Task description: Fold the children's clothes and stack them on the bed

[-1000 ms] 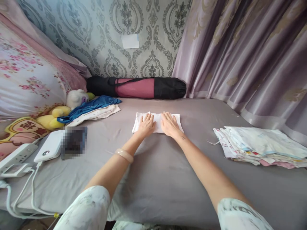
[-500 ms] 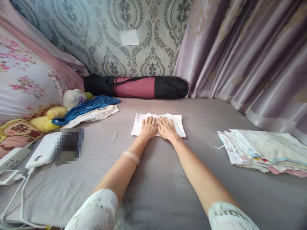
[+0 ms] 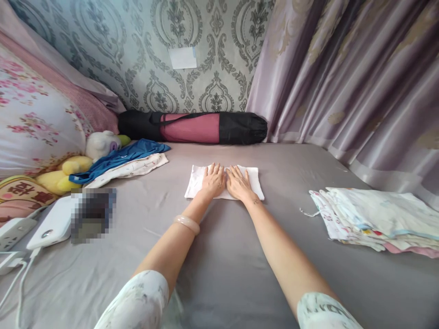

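Observation:
A white folded cloth [image 3: 195,183] lies on the grey bed sheet [image 3: 219,256] in the middle of the view. My left hand [image 3: 213,181] rests palm down on it, just left of its centre, with the fingers stretched out. Right beside it, my right hand [image 3: 239,183] also presses flat on the cloth, fingers extended. The two hands are close together near the thumbs. Parts of the cloth under both palms are hidden; its left and right ends show on either side.
Folded cloths [image 3: 380,214] are stacked at the right. A blue garment [image 3: 126,157] and a pale patterned one lie at the left, near plush toys [image 3: 103,145], a white power bank [image 3: 55,221] and a power strip [image 3: 15,233]. A rolled mat bag [image 3: 190,128] lies along the wall.
The scene has shifted slightly down and left in view. Both hands stay flat on the cloth, which looks nearly the same.

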A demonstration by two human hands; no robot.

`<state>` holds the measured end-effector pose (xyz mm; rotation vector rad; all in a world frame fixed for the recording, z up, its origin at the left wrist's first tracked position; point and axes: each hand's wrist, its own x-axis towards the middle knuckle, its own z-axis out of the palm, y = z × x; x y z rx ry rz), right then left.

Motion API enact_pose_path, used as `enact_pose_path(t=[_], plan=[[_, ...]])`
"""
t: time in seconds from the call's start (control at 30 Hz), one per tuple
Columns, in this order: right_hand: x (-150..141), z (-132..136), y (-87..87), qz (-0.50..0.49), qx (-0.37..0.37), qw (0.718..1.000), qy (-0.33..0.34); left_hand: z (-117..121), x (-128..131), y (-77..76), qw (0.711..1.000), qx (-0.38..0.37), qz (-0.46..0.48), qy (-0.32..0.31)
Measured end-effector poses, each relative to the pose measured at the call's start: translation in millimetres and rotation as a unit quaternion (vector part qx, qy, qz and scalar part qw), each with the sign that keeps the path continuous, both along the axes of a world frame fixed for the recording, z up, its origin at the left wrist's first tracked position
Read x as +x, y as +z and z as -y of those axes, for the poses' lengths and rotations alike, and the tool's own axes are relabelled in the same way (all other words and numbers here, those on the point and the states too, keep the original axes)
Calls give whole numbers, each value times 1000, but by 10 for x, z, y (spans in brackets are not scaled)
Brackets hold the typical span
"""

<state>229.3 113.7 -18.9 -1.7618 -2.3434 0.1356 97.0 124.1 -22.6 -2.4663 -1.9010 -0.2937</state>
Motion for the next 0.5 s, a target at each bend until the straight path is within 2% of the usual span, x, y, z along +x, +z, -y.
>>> enact_pose_path(t=[0.2,0.5], plan=[[28,-27,-45,10,-24,1000,1,-65,12,-155,999,-33,0,-10],[26,-9,-50,3,-11,1000,-2,-25,12,-126,1000,-14,1,-2]])
